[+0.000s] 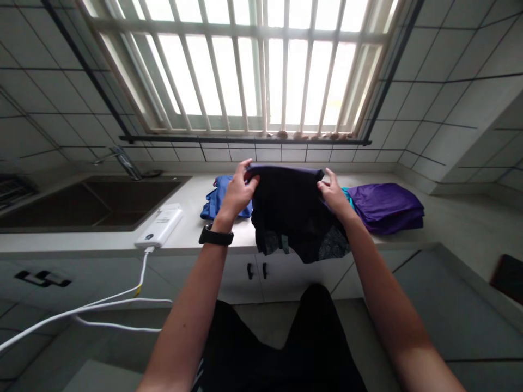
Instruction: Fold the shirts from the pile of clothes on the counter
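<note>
A black garment with grey patterned patches near its lower edge hangs between my hands, above the front of the counter. My left hand pinches its upper left corner, thumb on the near side. At the upper right corner, my right hand grips it the same way. The top edge between them is pulled fairly straight and looks purplish. Behind my left hand lies a folded blue cloth, partly covered by my arm and the garment. Beside my right forearm rests a folded purple cloth with a bit of teal showing.
A dark sink with a faucet is at the left. A white power bank with a white cable sits near the counter's front edge. Several small objects line the barred window's sill. A dark object lies far right.
</note>
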### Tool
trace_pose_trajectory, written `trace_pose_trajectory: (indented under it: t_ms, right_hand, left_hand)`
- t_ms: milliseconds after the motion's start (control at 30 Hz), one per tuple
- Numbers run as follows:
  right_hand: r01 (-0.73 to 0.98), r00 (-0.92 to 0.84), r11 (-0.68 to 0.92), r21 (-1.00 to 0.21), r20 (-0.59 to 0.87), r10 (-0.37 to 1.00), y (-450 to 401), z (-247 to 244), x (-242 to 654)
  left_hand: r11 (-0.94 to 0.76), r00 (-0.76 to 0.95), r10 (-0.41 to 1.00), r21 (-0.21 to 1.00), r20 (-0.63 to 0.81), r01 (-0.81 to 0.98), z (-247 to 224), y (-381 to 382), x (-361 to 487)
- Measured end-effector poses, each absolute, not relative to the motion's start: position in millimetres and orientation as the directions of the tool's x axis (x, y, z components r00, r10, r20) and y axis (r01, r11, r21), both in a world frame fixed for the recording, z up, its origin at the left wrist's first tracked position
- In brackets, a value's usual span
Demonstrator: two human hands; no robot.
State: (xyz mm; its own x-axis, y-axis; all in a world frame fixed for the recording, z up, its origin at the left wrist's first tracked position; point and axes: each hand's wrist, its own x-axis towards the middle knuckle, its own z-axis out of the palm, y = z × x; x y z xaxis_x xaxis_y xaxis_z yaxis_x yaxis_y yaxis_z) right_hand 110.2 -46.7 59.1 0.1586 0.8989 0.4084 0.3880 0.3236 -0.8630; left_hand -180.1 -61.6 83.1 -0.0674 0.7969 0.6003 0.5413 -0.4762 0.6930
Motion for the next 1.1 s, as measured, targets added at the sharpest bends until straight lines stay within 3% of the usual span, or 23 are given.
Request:
trace_pose_trajectory:
  t_ms: [100,233,333,433,500,600,733,900,1000,1100]
  right_hand:
    - [0.623,-0.065,0.299,-0.723,0.332,0.941,-63,32,90]
    - [0.85,-0.261,0.264,-0.457,0.07,0.963,-89,-2,65]
    - [0.94,-0.241,0.247,-0.235,0.056,0.969,-103,-15,51]
    - [0.957,-0.224,0.243,-0.158,0.125,0.966,-108,-15,46]
    - [0.947,-0.228,0.251,-0.2,0.132,0.965,-105,-9,52]
    - [0.857,-0.268,0.313,-0.409,0.164,0.949,-102,7,69]
    - [0.696,-0.113,0.367,-0.617,0.41,0.905,-109,35,93]
    - [0.597,-0.046,0.452,-0.663,0.535,0.844,-115,57,102]
    - [0.638,0.014,0.406,-0.654,0.537,0.843,-105,58,99]
    - [0.695,-0.172,0.362,-0.621,0.345,0.923,-92,58,99]
  left_hand:
    - [-0.3,0.07,0.931,0.64,0.359,0.707,43,-60,-181]
    - [-0.121,0.091,0.992,0.526,0.082,0.842,-2,-65,-182]
    - [-0.169,0.134,0.985,0.432,0.111,0.886,-18,-72,-179]
    - [-0.189,0.12,0.975,0.418,0.186,0.889,-21,-80,-175]
    - [-0.175,0.074,0.97,0.452,0.232,0.875,-18,-85,-175]
    - [-0.188,-0.001,0.943,0.538,0.332,0.822,0,-94,-180]
    - [-0.235,-0.186,0.829,0.63,0.527,0.74,49,-110,-192]
    - [-0.445,-0.253,0.622,0.6,0.741,0.664,109,-118,-196]
    - [-0.434,-0.174,0.694,0.599,0.698,0.672,118,-103,-194]
    - [-0.358,-0.135,0.786,0.623,0.603,0.696,111,-84,-198]
